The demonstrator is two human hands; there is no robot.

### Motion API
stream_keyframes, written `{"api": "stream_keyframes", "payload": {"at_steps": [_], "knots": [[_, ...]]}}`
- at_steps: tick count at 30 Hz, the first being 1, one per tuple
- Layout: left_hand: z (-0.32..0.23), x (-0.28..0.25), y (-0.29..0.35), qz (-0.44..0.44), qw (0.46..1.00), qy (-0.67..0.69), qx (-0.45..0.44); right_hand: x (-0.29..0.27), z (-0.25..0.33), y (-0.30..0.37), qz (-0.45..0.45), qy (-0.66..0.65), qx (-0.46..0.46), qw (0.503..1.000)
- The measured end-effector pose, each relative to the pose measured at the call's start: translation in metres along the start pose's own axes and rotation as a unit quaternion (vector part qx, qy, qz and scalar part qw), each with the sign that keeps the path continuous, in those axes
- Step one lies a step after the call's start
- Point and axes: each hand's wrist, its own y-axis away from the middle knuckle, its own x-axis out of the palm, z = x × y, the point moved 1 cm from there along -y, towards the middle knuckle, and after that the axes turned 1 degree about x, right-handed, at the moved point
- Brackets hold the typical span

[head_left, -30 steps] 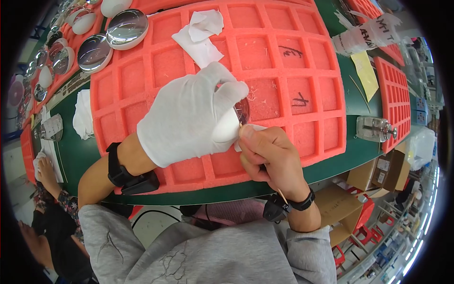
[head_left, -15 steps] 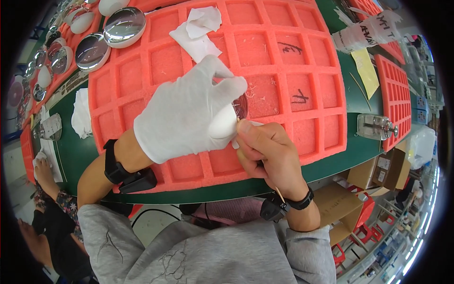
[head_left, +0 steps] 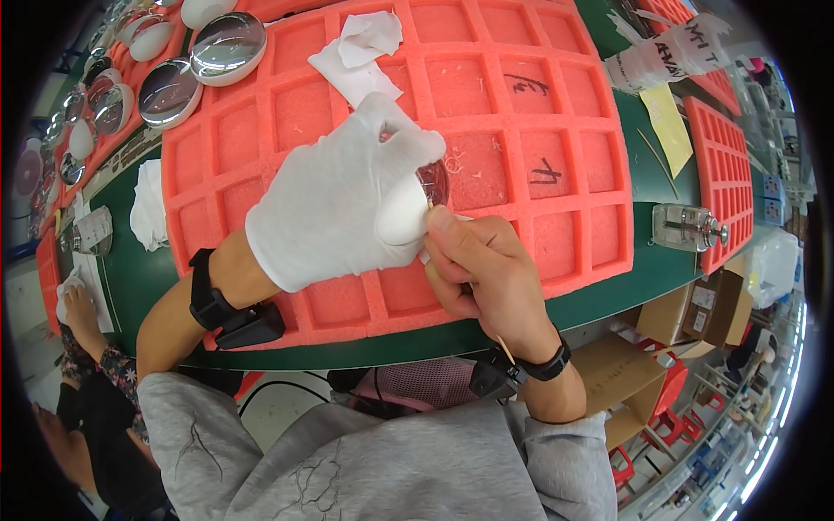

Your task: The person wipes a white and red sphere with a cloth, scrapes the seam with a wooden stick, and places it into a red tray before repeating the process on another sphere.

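Observation:
My left hand (head_left: 339, 191), in a white cloth glove, is closed around a thick round glass lens (head_left: 433, 181) with a smooth white side. The lens is tilted, its shiny face turned partly away to the right. My bare right hand (head_left: 495, 269) pinches a thin wooden stick (head_left: 506, 350). One end of the stick meets the lens rim and the other sticks out near the wrist. Whether that tip carries cotton is too small to tell. Both hands are above a red foam tray (head_left: 512, 208) with square compartments.
Crumpled white tissue (head_left: 356, 61) lies on the tray's far part. Large lenses (head_left: 228, 48) crowd the far left. At the right are a glass pump bottle (head_left: 686, 227), a yellow paper (head_left: 667, 130) and another red tray (head_left: 721, 174). A person's arm (head_left: 82, 317) shows at left.
Both hands, with the lens and stick, have shifted slightly left and up in the picture. The grips stay the same, and the stick still meets the lens rim.

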Motion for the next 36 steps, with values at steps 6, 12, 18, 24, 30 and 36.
{"api": "stream_keyframes", "payload": {"at_steps": [6,12,18,24,30,36], "knots": [[-0.001,-0.003,0.003,0.028,0.999,0.026,-0.026,-0.002,0.0,0.005,0.0,-0.012,0.019,1.0],[-0.006,0.0,0.002,0.044,0.998,0.003,-0.048,0.0,-0.001,0.0,0.003,-0.002,0.006,1.0],[-0.008,-0.009,-0.002,0.029,0.997,0.015,-0.065,-0.008,0.0,0.001,-0.004,-0.025,-0.024,0.999],[0.0,-0.013,-0.005,0.036,0.998,0.018,-0.049,-0.012,-0.009,0.009,-0.08,-0.025,-0.188,0.979],[-0.004,-0.019,0.006,-0.043,0.999,-0.006,0.017,0.016,0.008,0.019,-0.301,0.421,-0.321,0.793],[-0.007,-0.02,0.011,-0.016,0.999,-0.008,0.032,0.026,-0.007,0.014,-0.325,0.476,-0.34,0.743]]}}
